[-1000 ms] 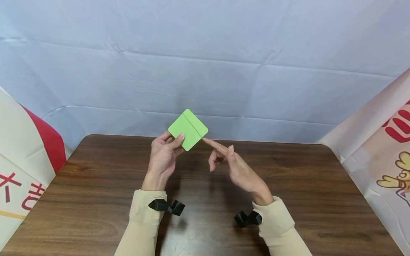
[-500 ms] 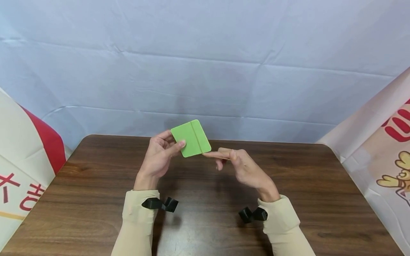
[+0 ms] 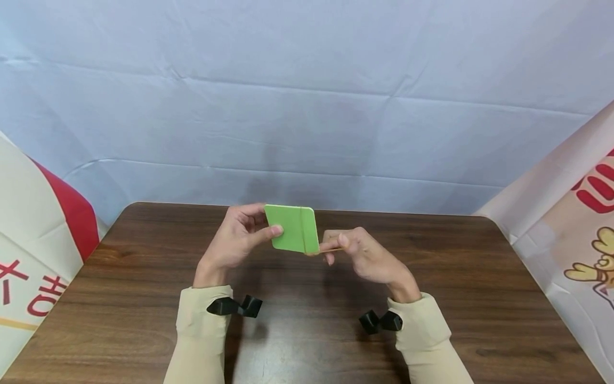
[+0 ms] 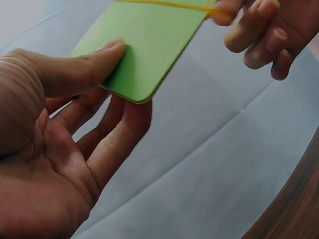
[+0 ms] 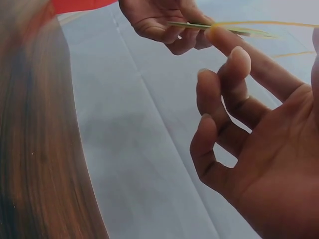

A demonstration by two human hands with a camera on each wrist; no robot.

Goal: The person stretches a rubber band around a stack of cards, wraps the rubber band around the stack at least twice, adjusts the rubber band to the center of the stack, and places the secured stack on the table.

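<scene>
Green card: this thin square piece with rounded corners is in the left hand (image 3: 232, 240), raised between the two hands; in the head view it lies in front of the far part of the table. The card (image 3: 292, 221) shows its plain face to the head camera, and in the right wrist view it is seen almost from the edge.
Left hand: it pinches the card at its left side, with the thumb flat on the face and the other fingers behind it.
Yellow-orange band: the thin band (image 4: 194, 7) crosses the face of the card near the right side, then leaves its lower right corner toward the right hand.
Right hand: the index finger of this hand (image 3: 371, 258) is stretched out, its tip at the corner of the card with the band upon it; from there the band runs, taut, to the thumb, which stands well apart. The remaining three fingers are loosely bent.
Sleeves: both arms wear cream cloth, the left sleeve (image 3: 201, 341) and the right sleeve (image 3: 427, 341), each with a small black device at the cuff, on the left (image 3: 224, 306) and on the right (image 3: 369, 322).
Table: the dark brown wooden top (image 3: 120, 298) has rounded far corners.
Backdrop: a pale bluish cloth (image 3: 288, 80) with creases hangs behind the table.
Side banners: the left banner (image 3: 72, 208) carries red shapes, the right banner (image 3: 603, 261) a yellow cartoon figure.
</scene>
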